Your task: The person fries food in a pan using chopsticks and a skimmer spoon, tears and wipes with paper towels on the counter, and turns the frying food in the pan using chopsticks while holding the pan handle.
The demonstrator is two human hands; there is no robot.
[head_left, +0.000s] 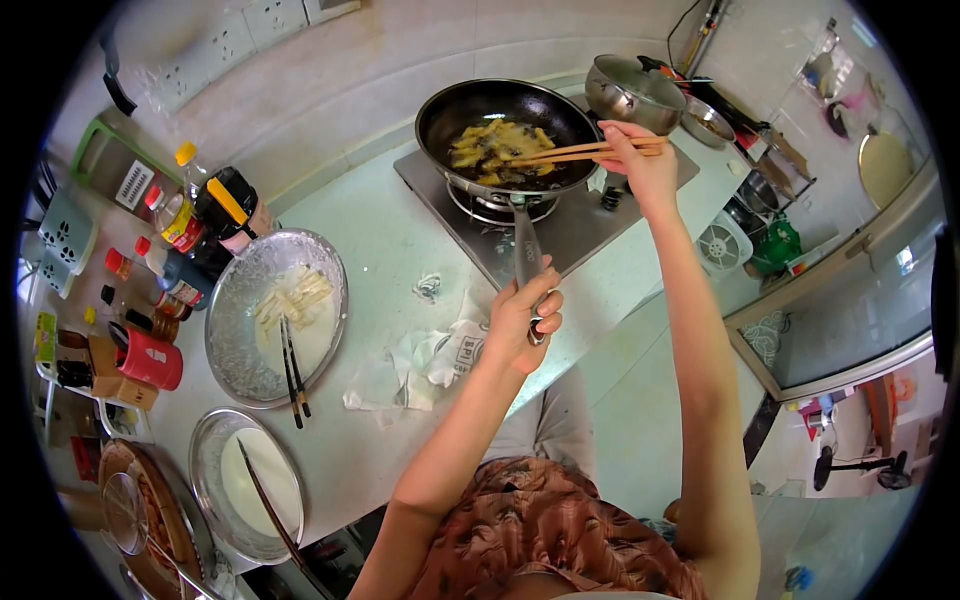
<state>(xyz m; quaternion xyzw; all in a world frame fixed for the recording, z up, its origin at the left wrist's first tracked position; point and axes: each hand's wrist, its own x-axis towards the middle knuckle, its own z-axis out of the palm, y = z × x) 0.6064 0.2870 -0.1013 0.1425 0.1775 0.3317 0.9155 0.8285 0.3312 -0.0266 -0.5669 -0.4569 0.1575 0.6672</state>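
Observation:
My left hand (525, 312) is wrapped round the grey handle (527, 245) of a dark frying pan (450, 120) that sits on the gas stove (425, 185). In the pan, golden battered strips (495, 148) lie in bubbling oil. From the right, my right hand (640, 165) grips a pair of wooden chopsticks (575, 154), whose tips reach in among the strips. To the left on the counter stands a metal bowl (225, 345) of pale, flour-coated strips (295, 300), with dark-tipped chopsticks (290, 370) resting in it.
A second metal bowl (205, 460) holds white batter and a chopstick. Sauce bottles (180, 225) line the wall at left. Behind the pan, at right, stands a lidded pot (630, 95). A crumpled plastic bag (430, 360) lies on the counter near my left forearm.

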